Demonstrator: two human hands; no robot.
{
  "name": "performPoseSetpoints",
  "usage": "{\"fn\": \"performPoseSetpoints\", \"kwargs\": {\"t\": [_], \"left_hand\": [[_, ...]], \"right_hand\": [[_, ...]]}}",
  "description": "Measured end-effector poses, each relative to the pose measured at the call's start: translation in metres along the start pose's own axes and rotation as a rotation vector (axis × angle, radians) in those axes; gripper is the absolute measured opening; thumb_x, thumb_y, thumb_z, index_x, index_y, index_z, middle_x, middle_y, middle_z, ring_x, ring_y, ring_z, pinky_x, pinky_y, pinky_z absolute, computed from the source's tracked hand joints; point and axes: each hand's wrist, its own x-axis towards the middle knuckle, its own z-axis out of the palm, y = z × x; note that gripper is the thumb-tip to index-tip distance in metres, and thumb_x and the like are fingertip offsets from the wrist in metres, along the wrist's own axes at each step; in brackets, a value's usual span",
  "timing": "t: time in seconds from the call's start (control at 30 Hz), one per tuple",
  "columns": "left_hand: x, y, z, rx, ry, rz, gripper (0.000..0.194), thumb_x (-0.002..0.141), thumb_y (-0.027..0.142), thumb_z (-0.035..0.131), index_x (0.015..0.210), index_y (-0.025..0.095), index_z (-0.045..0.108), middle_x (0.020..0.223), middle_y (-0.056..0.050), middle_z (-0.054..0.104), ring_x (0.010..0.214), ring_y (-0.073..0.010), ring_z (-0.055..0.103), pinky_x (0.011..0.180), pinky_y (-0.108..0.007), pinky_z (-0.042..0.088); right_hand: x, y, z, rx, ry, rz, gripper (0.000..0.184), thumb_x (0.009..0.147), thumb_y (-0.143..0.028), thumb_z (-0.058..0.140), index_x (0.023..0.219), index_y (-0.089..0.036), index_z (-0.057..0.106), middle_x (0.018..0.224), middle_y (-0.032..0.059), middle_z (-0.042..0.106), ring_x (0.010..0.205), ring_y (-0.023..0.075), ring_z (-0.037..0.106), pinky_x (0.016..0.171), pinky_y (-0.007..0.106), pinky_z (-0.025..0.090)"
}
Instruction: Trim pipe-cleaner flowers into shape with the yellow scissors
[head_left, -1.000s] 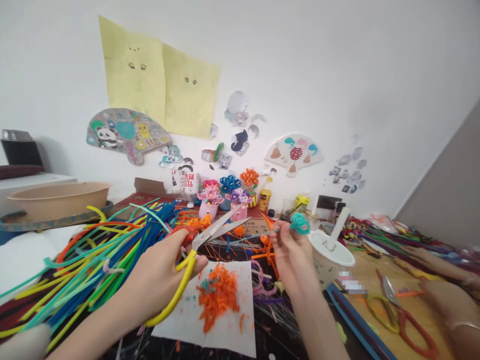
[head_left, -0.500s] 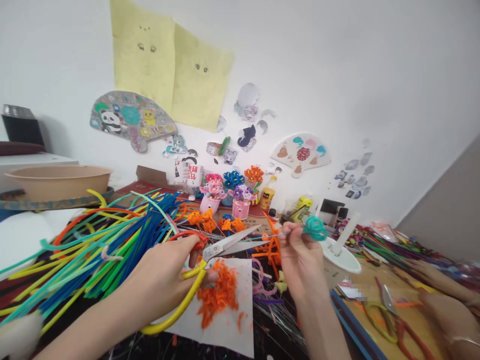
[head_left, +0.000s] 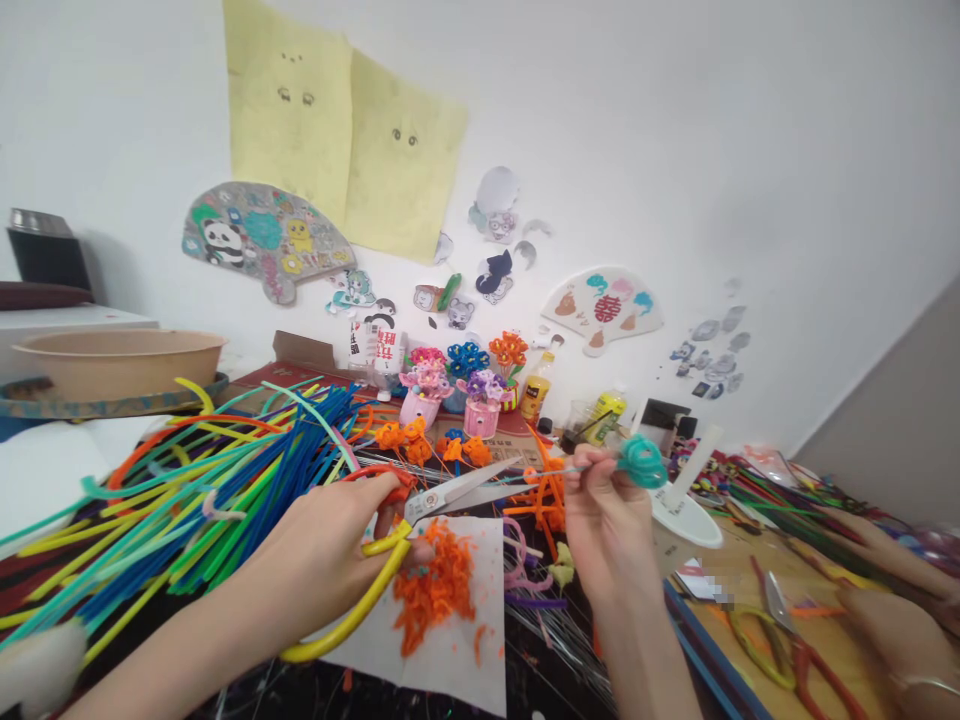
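My left hand [head_left: 352, 535] is wrapped round the scissors [head_left: 442, 497], which have one red and one yellow handle. Their blades stand a little apart and point right, toward a thin wire stem. Between the thumb and fingers of my right hand [head_left: 604, 510] is that stem, belonging to a teal pipe-cleaner flower [head_left: 643, 462] whose looped head sticks out to the right of the hand. Whether the blades touch the stem I cannot tell. Below the scissors, orange fuzzy clippings [head_left: 439, 590] lie heaped on a white sheet of paper [head_left: 484, 675].
Many coloured pipe cleaners [head_left: 247, 500] cover the left side. Pots of pipe-cleaner flowers [head_left: 481, 415] and a yellow bottle [head_left: 537, 388] stand by the wall. At right are a white stand [head_left: 694, 520], other scissors [head_left: 795, 640] and another person's hands [head_left: 862, 545].
My right hand and the teal flower have shifted slightly right. The scissors have stayed nearly in place, and the other person's hand at the far right has moved a little.
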Motion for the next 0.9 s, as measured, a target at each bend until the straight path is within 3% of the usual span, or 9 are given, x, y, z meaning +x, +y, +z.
{"fn": "performPoseSetpoints", "kwargs": {"t": [0.9], "left_hand": [[0.0023, -0.01, 0.0094, -0.064, 0.007, 0.069, 0.033, 0.078, 0.051, 0.053, 0.063, 0.023, 0.043, 0.057, 0.004, 0.05, 0.052, -0.013, 0.04, 0.05, -0.025, 0.021]], "right_hand": [[0.0006, -0.0003, -0.0012, 0.013, -0.007, -0.01, 0.02, 0.059, -0.036, 0.085, 0.066, -0.023, 0.07, 0.068, -0.0033, 0.059, 0.063, 0.0088, 0.052, 0.059, 0.023, 0.046]]}}
